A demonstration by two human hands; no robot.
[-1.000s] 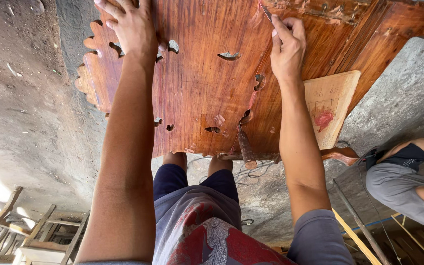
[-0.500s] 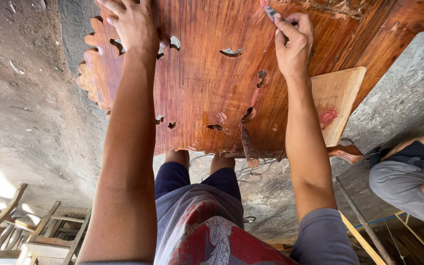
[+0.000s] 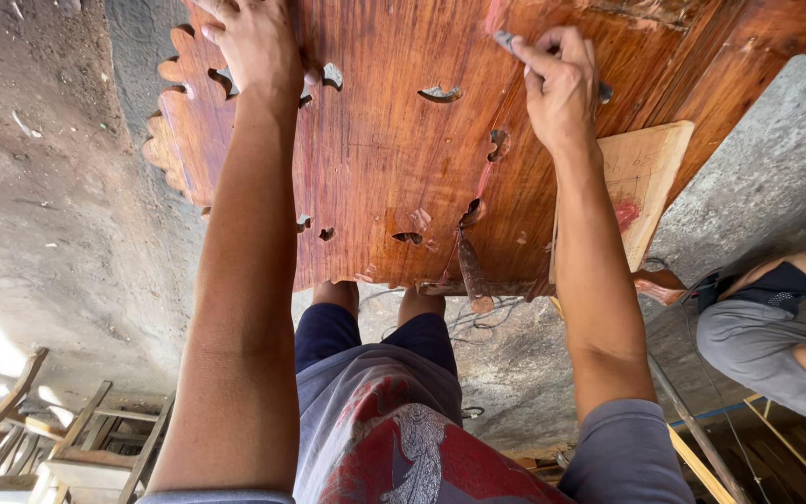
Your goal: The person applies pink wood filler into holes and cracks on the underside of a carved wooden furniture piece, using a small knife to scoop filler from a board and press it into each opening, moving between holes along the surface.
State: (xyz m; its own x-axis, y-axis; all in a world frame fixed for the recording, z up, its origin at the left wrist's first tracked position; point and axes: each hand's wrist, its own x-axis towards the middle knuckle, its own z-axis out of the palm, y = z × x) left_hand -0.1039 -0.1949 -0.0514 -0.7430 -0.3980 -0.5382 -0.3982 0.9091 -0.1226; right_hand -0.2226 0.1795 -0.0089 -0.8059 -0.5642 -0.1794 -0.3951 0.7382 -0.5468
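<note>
A large reddish carved wooden panel (image 3: 403,140) with scalloped edges and pierced cut-outs is seen lying over a grey concrete floor (image 3: 39,215). A pale wooden board (image 3: 641,182) is noted at the panel's right edge, partly under it. A second person (image 3: 767,336) in grey clothing is seated to the right. Wooden chair frames (image 3: 58,439) are stacked at lower left. The left hand (image 3: 249,42) is pressed flat on the panel, fingers spread. The right hand (image 3: 562,84) is closed around a small slender tool (image 3: 507,42), possibly a chisel, its tip held against the panel surface.
</note>
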